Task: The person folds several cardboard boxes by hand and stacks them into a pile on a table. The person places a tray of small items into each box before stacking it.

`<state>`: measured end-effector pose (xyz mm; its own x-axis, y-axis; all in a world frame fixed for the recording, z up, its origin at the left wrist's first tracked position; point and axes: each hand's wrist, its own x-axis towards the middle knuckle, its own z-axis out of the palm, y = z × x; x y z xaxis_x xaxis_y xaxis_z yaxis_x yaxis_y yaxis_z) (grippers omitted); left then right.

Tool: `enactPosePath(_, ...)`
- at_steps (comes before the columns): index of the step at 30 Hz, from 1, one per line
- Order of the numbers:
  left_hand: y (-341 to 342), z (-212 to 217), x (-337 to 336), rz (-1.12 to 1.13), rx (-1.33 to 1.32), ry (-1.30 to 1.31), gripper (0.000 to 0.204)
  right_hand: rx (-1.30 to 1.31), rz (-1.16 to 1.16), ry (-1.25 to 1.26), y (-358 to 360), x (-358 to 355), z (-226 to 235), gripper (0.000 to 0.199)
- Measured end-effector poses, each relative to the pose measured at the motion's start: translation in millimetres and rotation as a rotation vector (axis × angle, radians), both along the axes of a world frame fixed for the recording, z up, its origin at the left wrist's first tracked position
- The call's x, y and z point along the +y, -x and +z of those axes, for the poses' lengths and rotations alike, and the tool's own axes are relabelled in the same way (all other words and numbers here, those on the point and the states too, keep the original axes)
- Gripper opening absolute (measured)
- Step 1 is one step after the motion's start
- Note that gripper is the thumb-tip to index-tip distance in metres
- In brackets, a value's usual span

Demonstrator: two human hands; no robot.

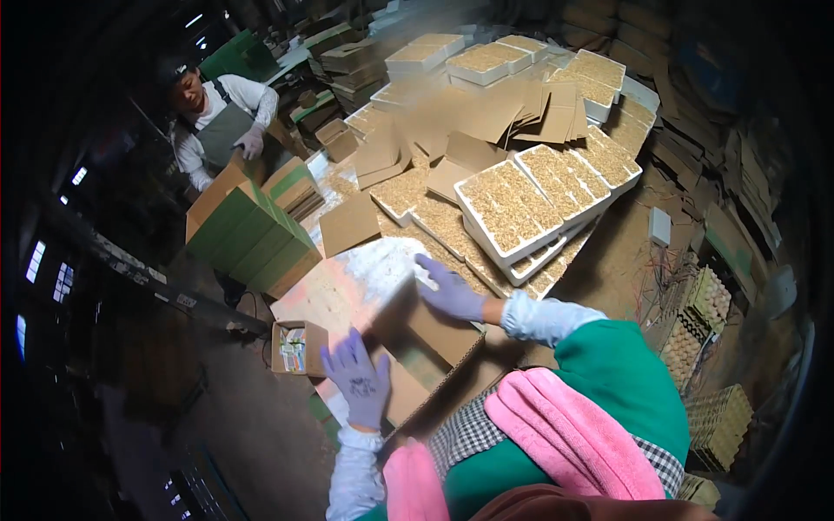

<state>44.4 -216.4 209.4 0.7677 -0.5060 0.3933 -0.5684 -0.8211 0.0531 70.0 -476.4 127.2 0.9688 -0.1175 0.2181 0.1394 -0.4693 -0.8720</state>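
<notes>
Below, both gloved hands work an open cardboard box on the surface: left hand, fingers spread, presses flat on the near flap as if steadying it, while right hand, fingers loosely apart, rests on the far flap beside white trays of pale filling.

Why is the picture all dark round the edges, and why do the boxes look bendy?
Head view: the fisheye lens leaves a black rim and bows straight edges, like the green cartons at left; light falls brightest on the white trays of pale filling in the middle, with a pale glare patch on the table; the gloved left hand and right hand on the open cardboard box look slightly soft.
</notes>
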Motion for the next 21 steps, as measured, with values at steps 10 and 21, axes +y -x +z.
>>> enactPosePath(10,-29,-26,-8,-0.267,0.475,0.031,0.055,0.050,0.193,0.419,17,1,18,0.081)
enactPosePath(21,40,-109,126,0.349,0.635,1.457,0.061,0.131,0.651,0.098,56,55,142,0.063)
